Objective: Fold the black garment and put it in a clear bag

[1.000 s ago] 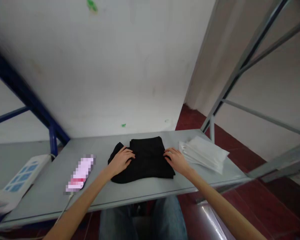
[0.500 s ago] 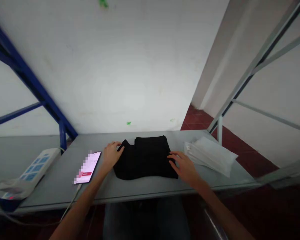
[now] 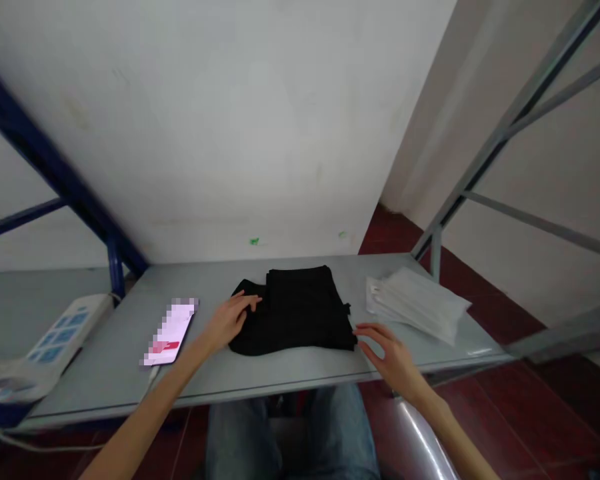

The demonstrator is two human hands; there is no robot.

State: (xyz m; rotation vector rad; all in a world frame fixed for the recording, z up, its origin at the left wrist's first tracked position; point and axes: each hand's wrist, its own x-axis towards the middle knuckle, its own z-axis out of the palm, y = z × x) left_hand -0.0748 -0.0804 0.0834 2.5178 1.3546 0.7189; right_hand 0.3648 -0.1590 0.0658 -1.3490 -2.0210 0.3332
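A folded black garment [image 3: 297, 309] lies in the middle of the grey table [image 3: 290, 370]. My left hand [image 3: 229, 319] rests on its left edge, where a loose flap sticks out, fingers spread and gripping nothing. My right hand [image 3: 393, 354] hovers just off the garment's right front corner, near the table's front edge, open with fingers apart and not touching the cloth.
A stack of white plastic bags [image 3: 416, 303] lies at the right of the table. A phone with a lit screen [image 3: 169, 331] lies left of the garment, its cable running off the front edge. A white power strip [image 3: 47, 347] sits far left. Shelf posts stand at both sides.
My right hand has slid off the garment's right side toward the table's front edge. My left hand moved from the garment's far-left tip back onto its left edge.
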